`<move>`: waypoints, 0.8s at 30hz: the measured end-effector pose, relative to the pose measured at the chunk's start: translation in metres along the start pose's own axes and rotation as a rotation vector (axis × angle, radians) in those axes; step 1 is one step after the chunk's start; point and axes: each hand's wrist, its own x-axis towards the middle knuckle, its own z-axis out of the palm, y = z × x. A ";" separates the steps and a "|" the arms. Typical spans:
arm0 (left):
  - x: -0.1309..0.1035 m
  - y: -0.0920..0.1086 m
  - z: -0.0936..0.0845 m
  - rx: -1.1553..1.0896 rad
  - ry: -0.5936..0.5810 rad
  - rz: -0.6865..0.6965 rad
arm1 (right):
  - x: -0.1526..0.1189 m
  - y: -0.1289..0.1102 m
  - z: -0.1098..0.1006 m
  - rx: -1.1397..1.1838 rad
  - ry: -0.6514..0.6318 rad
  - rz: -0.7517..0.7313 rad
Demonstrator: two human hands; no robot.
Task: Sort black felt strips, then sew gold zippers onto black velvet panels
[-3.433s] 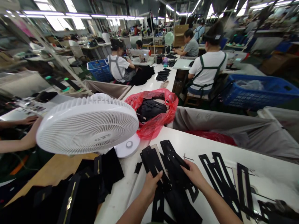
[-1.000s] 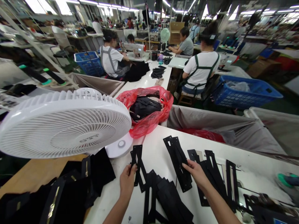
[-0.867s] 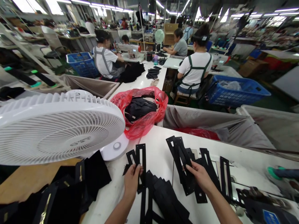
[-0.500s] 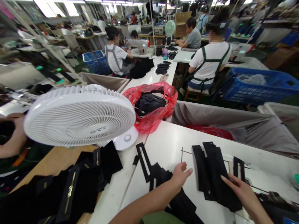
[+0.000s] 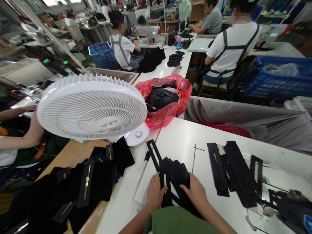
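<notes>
A fanned pile of black fabric pieces lies on the white table in front of me, some with a long slot cut in them. My left hand is closed around the pile's left edge, thumb on top. From the right side my right hand grips the same pile, its thumb over the upper layers. A slotted black strip sticks out beyond my left hand. Further right, apart from both hands, more black strips lie in an overlapping stack. The pile's near end is hidden by my green apron.
A white fan stands at the left, beside a red plastic bag of black pieces. Black panels with gold zippers cover the left table. Sewing machine parts sit at the right. Co-workers sit beyond; another person's arms show at far left.
My right hand has left the strips on the right and moved left onto the pile. My left hand has come down onto its left edge. The view has shifted somewhat.
</notes>
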 end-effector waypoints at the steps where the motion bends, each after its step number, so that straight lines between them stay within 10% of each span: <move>1: 0.004 -0.001 0.000 -0.073 0.019 -0.019 | 0.011 -0.001 -0.001 0.034 0.008 0.012; 10: 0.034 0.021 -0.031 -0.490 0.093 -0.031 | 0.063 0.017 -0.031 0.467 0.000 0.207; 24: 0.056 0.077 0.018 -0.898 -0.159 -0.063 | 0.049 -0.013 -0.071 0.917 -0.320 0.163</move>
